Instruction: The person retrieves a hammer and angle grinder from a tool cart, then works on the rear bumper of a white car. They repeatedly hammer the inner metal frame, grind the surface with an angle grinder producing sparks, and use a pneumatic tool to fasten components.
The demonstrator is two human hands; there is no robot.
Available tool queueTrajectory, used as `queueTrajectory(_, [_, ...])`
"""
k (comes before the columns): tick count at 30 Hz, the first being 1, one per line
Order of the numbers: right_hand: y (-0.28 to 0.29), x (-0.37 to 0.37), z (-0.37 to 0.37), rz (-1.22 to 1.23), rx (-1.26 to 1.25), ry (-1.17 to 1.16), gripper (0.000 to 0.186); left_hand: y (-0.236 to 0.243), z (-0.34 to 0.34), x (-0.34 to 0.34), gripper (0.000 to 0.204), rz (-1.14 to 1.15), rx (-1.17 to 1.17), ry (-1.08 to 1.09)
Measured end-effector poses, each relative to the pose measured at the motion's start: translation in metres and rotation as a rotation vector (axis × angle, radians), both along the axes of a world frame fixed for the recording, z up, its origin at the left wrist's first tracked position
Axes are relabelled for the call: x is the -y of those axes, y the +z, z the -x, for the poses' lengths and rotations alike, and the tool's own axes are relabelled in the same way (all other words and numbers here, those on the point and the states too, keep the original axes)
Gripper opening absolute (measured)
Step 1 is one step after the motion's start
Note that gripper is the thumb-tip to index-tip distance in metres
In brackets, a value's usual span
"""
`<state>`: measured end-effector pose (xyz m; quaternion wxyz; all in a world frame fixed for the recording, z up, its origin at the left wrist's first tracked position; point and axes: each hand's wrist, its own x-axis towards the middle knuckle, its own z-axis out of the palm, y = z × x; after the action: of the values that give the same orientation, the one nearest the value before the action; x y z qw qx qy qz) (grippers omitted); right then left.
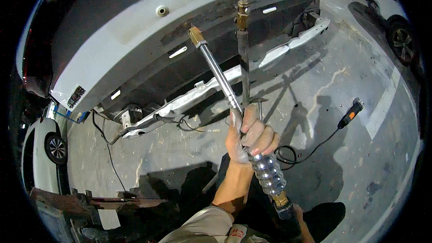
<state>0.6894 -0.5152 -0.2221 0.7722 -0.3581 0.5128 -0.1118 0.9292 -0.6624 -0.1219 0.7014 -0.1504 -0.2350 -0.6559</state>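
My left hand (253,136), its fingers pale with dust, is closed round a chrome slide hammer (216,69) just above the ribbed metal weight. Up and to the left, the shaft's brass tip (195,35) meets or nearly meets the grey lower panel of a car (130,40). Below the weight come a brass fitting (280,199) and a black handle (290,222). My right hand (303,220) shows only as a sliver beside that handle, its fingers hidden. Behind my left hand a dark rod or cable (244,58) runs up to a brass fitting (243,13) against the panel.
A pale metal bar (193,93) runs along under the panel. On the grey floor at right lies a black handheld device (351,115) with an orange mark and a looped cord. Rusty metal equipment (135,203) is at lower left. Parked cars stand at both sides.
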Motion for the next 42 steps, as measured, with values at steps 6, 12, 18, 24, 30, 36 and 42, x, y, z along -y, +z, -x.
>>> queueTrajectory(6, [-0.030, -0.002, 0.004, -0.238, 0.211, -0.199, 0.057, 0.004, 0.003, 0.003, 0.039, 0.026, -0.009, -0.034])
queueTrajectory(12, [-0.040, -0.003, 0.004, -0.033, 0.167, -0.079, 0.057, -0.005, -0.007, 0.000, 0.036, 0.053, -0.017, -0.065])
queueTrajectory(18, [-0.043, -0.003, 0.004, 0.067, 0.151, -0.048, 0.058, -0.007, -0.006, 0.002, 0.036, 0.070, 0.009, -0.060])
queueTrajectory(24, [-0.056, -0.008, 0.010, 0.161, 0.166, -0.026, 0.058, 0.000, -0.004, -0.001, 0.035, -0.015, 0.030, 0.007])
queueTrajectory(30, [-0.050, -0.009, 0.007, 0.008, 0.222, -0.085, 0.059, 0.027, -0.037, 0.025, 0.047, -0.014, -0.041, 0.041])
queueTrajectory(36, [-0.001, -0.007, -0.009, 0.061, 0.311, -0.188, 0.055, 0.005, 0.005, -0.019, 0.035, -0.125, -0.101, 0.074])
queueTrajectory(42, [-0.103, -0.037, 0.022, -0.084, 0.302, -0.356, 0.044, 0.033, 0.018, -0.027, 0.027, -0.718, 0.698, 0.630])
